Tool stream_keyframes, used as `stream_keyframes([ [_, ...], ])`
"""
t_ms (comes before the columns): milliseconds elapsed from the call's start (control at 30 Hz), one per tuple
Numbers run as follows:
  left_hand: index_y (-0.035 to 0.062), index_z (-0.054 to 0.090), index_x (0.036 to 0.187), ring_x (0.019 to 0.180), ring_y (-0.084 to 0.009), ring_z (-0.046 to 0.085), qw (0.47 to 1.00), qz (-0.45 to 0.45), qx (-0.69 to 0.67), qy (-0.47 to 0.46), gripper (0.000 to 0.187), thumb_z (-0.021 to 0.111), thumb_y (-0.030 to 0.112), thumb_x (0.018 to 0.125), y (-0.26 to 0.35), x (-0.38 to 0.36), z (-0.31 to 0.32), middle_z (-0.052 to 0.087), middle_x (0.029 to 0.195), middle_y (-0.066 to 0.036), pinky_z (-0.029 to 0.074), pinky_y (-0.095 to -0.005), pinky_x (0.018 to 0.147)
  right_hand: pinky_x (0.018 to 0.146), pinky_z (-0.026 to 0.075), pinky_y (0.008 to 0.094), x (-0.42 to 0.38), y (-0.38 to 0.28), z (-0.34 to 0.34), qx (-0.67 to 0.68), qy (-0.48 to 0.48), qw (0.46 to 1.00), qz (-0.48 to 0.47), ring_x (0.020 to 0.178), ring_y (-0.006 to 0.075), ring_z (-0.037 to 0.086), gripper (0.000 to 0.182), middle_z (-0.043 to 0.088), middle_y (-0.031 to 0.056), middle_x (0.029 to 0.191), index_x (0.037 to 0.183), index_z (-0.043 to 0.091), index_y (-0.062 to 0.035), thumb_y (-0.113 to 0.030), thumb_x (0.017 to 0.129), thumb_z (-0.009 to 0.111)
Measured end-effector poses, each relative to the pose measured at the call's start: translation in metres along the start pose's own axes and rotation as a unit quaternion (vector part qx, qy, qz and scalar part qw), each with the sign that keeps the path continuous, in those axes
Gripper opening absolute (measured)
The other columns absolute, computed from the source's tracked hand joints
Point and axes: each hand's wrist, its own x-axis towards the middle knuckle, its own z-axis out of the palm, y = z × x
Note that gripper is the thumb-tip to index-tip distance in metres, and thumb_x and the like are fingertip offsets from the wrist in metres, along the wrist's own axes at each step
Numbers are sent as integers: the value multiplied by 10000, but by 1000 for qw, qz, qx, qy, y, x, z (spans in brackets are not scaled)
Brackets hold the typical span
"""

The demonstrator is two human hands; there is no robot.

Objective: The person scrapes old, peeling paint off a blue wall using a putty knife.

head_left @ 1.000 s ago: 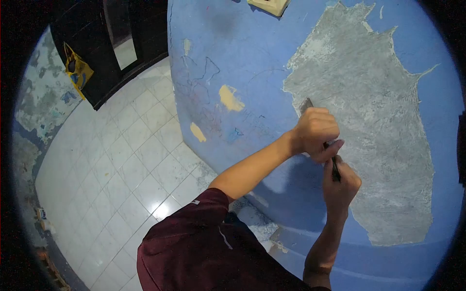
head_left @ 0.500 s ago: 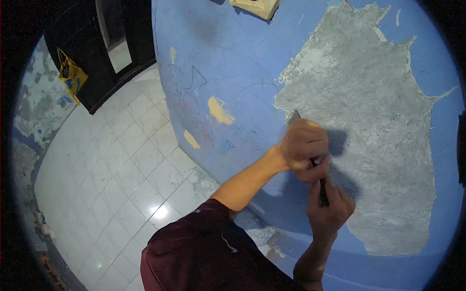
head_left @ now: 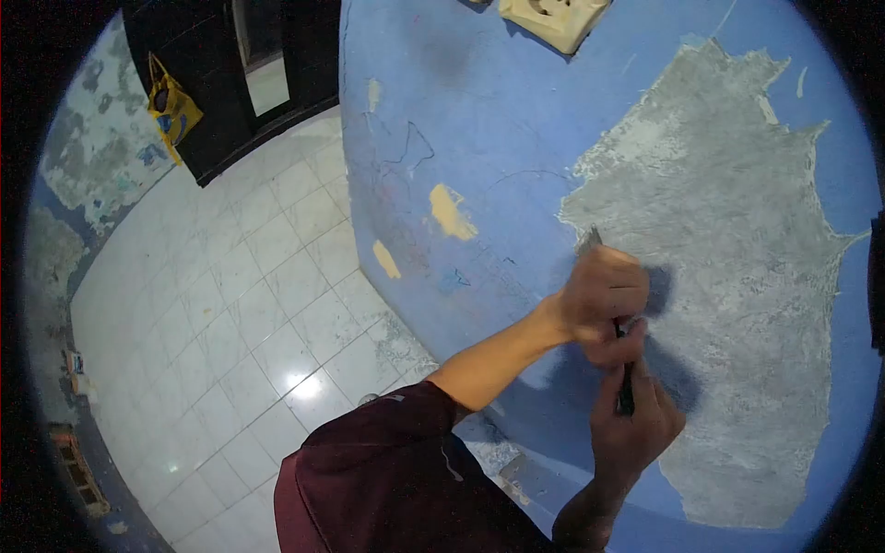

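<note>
Both my hands are on a scraper with a black handle [head_left: 627,394], held against a blue wall [head_left: 516,120]. My left hand [head_left: 604,293] is closed in a fist near the blade end. Its metal blade [head_left: 591,240] pokes out above the knuckles, at the left edge of a bare grey patch [head_left: 728,240]. Just below, my right hand [head_left: 638,426] wraps the lower handle, its fingers close to the left hand. Rough, whitish flaked paint borders the patch. The middle of the tool is hidden by my fingers.
A cream electrical socket [head_left: 553,20] juts from the wall at the top. Cream-coloured spots [head_left: 452,212] mark the paint left of my hands. White floor tiles [head_left: 249,313] lie below on the left. A yellow bag [head_left: 175,115] hangs by the dark furniture [head_left: 198,55].
My view has shifted, so the wall and hands appear further right and lower. The blade has edged slightly up along the patch border. Both hands keep their grip on the scraper.
</note>
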Motion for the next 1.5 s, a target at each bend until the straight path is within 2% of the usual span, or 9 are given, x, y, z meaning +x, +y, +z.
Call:
stream_keyframes([
  [200, 104, 310, 490, 411, -254, 338, 997, -56, 41, -13, 276, 586, 115, 502, 11, 6, -1, 311, 488, -48, 246, -373, 404, 487, 448, 327, -3, 4, 4, 4, 34, 999, -5, 530, 214, 631, 149, 643, 139, 657, 961, 703, 47, -33, 847, 653],
  [267, 103, 313, 490, 411, -259, 338, 993, -69, 91, -38, 271, 584, 117, 502, 10, 9, -6, 316, 485, -53, 247, -375, 405, 439, 396, 358, 3, 13, 15, 28, 42, 999, -16, 461, 246, 557, 137, 570, 93, 588, 875, 672, 11, -115, 827, 693],
  [367, 110, 315, 488, 412, -262, 344, 997, -39, 54, 36, 267, 580, 123, 506, 16, 12, 1, 324, 480, -52, 254, -374, 407, 438, 399, 354, -1, -8, -7, -23, 49, 998, -36, 460, 243, 561, 135, 581, 93, 589, 867, 673, 19, -105, 821, 703],
  [467, 114, 315, 486, 413, -262, 346, 998, -54, 24, 28, 271, 584, 129, 511, 15, 12, 3, 329, 479, -51, 261, -374, 409, 433, 395, 353, 0, -9, -3, 7, 58, 998, 19, 462, 246, 566, 124, 585, 98, 584, 858, 676, 12, -99, 815, 712],
  [767, 118, 326, 497, 419, -256, 351, 996, -78, 31, -34, 249, 573, 125, 524, 11, 5, -4, 336, 493, -47, 267, -383, 414, 440, 402, 323, 2, 5, 5, 28, 47, 998, 6, 450, 239, 557, 119, 588, 106, 578, 851, 673, 13, -95, 817, 709],
  [867, 127, 319, 484, 416, -254, 355, 999, -32, -20, 1, 259, 576, 122, 514, 9, 9, -5, 323, 486, -44, 267, -372, 403, 436, 398, 322, -5, -13, 0, 8, 78, 997, -6, 451, 234, 558, 119, 584, 108, 578, 839, 669, 15, -92, 810, 712],
  [1033, 108, 313, 478, 401, -254, 347, 997, -79, -11, 3, 276, 584, 135, 523, 15, 8, -7, 312, 478, -44, 265, -360, 387, 437, 400, 318, -5, -13, -2, 21, 57, 998, 24, 449, 223, 560, 115, 585, 103, 580, 828, 676, 2, -106, 812, 714],
  [1400, 98, 298, 479, 379, -244, 328, 996, -71, -42, 23, 283, 575, 113, 531, 12, 13, -5, 303, 456, -56, 239, -362, 387, 448, 401, 329, 7, -11, -3, -28, 43, 998, 29, 432, 210, 525, 165, 552, 94, 556, 769, 666, -27, -165, 810, 745],
  [1500, 95, 302, 486, 377, -251, 326, 996, -79, -40, 25, 273, 571, 108, 531, 21, 8, 0, 301, 456, -62, 243, -361, 389, 442, 398, 326, 7, -10, -11, 45, 41, 998, 28, 425, 206, 512, 167, 538, 92, 546, 743, 661, -35, -161, 808, 750],
])
